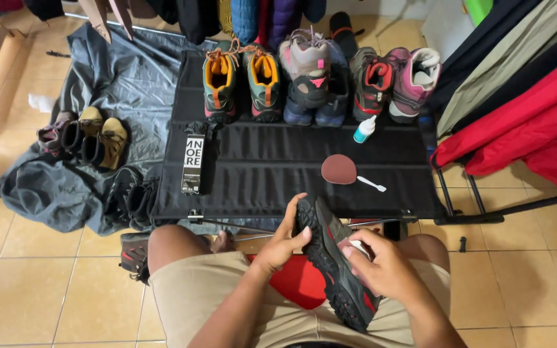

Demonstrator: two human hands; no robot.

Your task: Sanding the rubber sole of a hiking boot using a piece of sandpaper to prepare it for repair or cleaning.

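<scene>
We had the black-and-red hiking shoe (335,267) tipped on its side over our lap.
Left hand (283,241) clasped the toe to steady it; right hand (381,267) pinched a white cloth (358,246) against the upper.

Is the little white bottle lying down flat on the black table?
No, the little white bottle stands upright on the black table, right in front of the row of boots.
</scene>
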